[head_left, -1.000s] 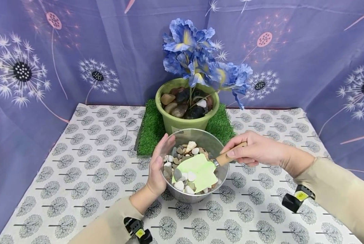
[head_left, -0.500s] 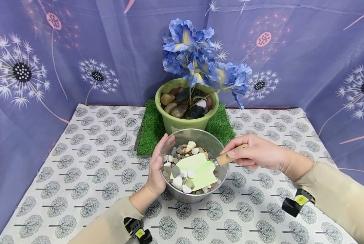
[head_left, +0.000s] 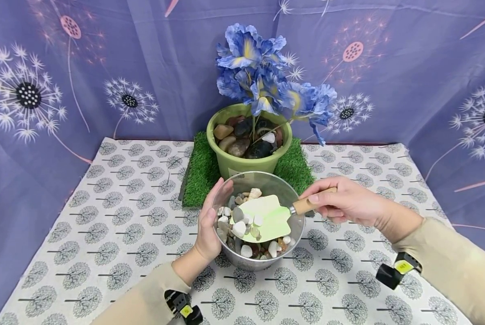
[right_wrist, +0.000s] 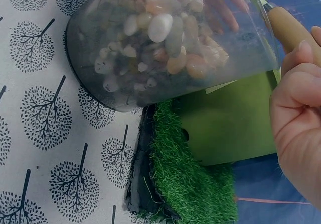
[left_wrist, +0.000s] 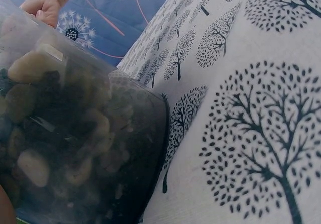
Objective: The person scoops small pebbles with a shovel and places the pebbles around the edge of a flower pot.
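My right hand (head_left: 348, 201) grips the wooden handle of a small pale green trowel (head_left: 272, 225), its blade over the stones inside a clear plastic bucket (head_left: 290, 192). Several white and grey pebbles (head_left: 240, 229) lie toward the blade's tip. More pebbles and a pale seashell (head_left: 254, 194) show in the bucket around the blade. My left hand (head_left: 210, 223) rests flat along the bucket's left side, fingers extended; through the clear wall its fingers (right_wrist: 223, 8) show in the right wrist view. The left wrist view shows stones behind the bucket's wall (left_wrist: 100, 133).
Just behind the bucket, a green flowerpot (head_left: 242, 168) with large stones and blue irises (head_left: 263, 72) stands on an artificial grass mat (head_left: 202, 180). A white tree-print cloth (head_left: 137, 243) covers the table. Purple dandelion-print fabric (head_left: 177, 58) hangs behind and at both sides.
The trowel blade has risen and shifted slightly back and right, with pebbles on it. Stones below its near edge have come into sight. My left hand and the bucket have stayed put.
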A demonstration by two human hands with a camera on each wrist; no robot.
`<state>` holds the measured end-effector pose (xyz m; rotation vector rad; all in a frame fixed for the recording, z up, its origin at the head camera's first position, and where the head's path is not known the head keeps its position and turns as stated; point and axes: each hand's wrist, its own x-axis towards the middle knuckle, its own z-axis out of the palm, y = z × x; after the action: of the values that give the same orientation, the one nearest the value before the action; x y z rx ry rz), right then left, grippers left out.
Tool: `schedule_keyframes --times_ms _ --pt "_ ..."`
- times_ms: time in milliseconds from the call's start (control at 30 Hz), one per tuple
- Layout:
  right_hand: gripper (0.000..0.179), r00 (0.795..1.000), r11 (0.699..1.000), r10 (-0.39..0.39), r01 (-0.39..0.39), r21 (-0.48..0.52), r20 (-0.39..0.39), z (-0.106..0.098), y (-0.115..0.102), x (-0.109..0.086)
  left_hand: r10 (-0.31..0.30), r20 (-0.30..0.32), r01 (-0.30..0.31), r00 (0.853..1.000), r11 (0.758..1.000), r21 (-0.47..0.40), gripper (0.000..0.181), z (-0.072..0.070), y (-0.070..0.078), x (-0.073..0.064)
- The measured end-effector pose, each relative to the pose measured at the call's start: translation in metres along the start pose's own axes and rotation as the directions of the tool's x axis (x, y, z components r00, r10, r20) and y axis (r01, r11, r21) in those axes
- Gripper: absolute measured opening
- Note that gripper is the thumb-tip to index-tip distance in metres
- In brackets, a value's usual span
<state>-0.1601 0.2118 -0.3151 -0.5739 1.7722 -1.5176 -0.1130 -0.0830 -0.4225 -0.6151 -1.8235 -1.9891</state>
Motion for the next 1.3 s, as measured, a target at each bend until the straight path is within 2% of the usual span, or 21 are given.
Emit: schedule_keyframes --times_ms 367,733,867,1100,1300 --pt "0.026 0.999 1.000 -0.025 0.025 0.016 -0.044 -0.001 0.000 -0.001 0.033 -0.001 -0.033 0.999 0.999 0.004 0.063 0.001 0.000 0.000" --pt "0.026 0.993 0.999 -0.035 0.034 -0.008 -0.111 -0.001 -0.005 -0.002 0.017 -0.013 -0.017 1.000 1.000 0.016 0.064 0.001 0.001 0.000" --pt "0.025 0.987 0.999 -0.023 0.019 -0.026 -0.161 -0.002 -0.008 -0.001 0.012 -0.014 -0.011 1.000 1.000 0.027 0.063 0.001 0.003 0.000" --pt "0.025 0.977 0.997 -0.077 0.074 -0.020 -0.199 -0.003 -0.011 0.000 -0.007 -0.008 0.007 1.000 0.999 0.038 0.061 0.001 0.005 0.001" --pt "0.024 0.960 0.996 -0.083 0.086 -0.001 -0.266 0.000 -0.016 0.003 -0.022 -0.005 0.022 1.000 0.999 0.026 0.063 0.000 0.005 0.000"
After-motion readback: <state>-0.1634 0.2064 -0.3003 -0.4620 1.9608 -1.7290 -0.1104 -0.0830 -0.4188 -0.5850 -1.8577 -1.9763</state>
